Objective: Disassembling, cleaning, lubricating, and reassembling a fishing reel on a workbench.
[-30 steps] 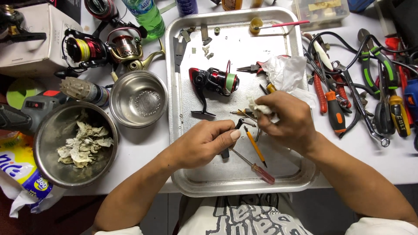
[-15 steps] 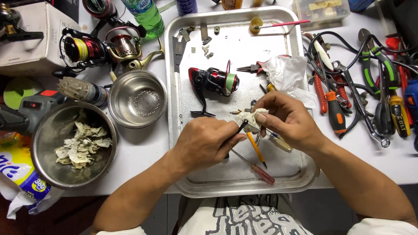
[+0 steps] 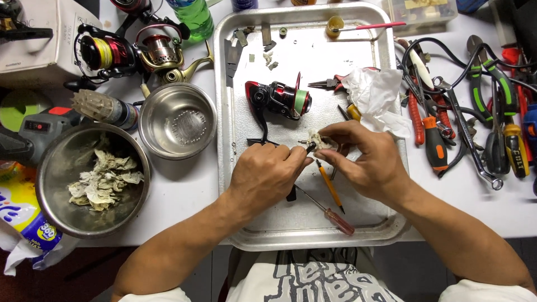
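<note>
White worktable seen from above, crowded edge to edge; a metal tray sits at centre and serves as the work area, its raised rim keeping small parts from rolling off

Both hands meet over the tray's middle. Left hand is closed in a narrow pinch on a thin dark tool, tip pointing toward 2 o'clock. Right hand is closed around a small part wrapped in a scrap of dirty tissue, thumb and fingers pinching it so the tool tip can reach it. The two grips touch at the scrap; the part itself is too small to identify

At 12 o'clock from the hands, a red-and-black spinning reel with green line on the spool lies on its side on the tray, near but apart from the fingers, probably the source of the part. Just below the hands, at 5 o'clock, lie an orange-handled screwdriver and a red-handled screwdriver, within easy reach. Crumpled white tissue sits at 1 o'clock over red pliers. Loose bits are parked along the tray's top edge, clear of the work

At 9 o'clock off the tray: a large steel bowl holding used, stained tissue, seemingly the waste bin, and a smaller empty steel bowl beside it. At 10 o'clock, two more reels. At 3 o'clock, pliers, wrenches and screwdrivers laid out in a row beside the tray
</note>
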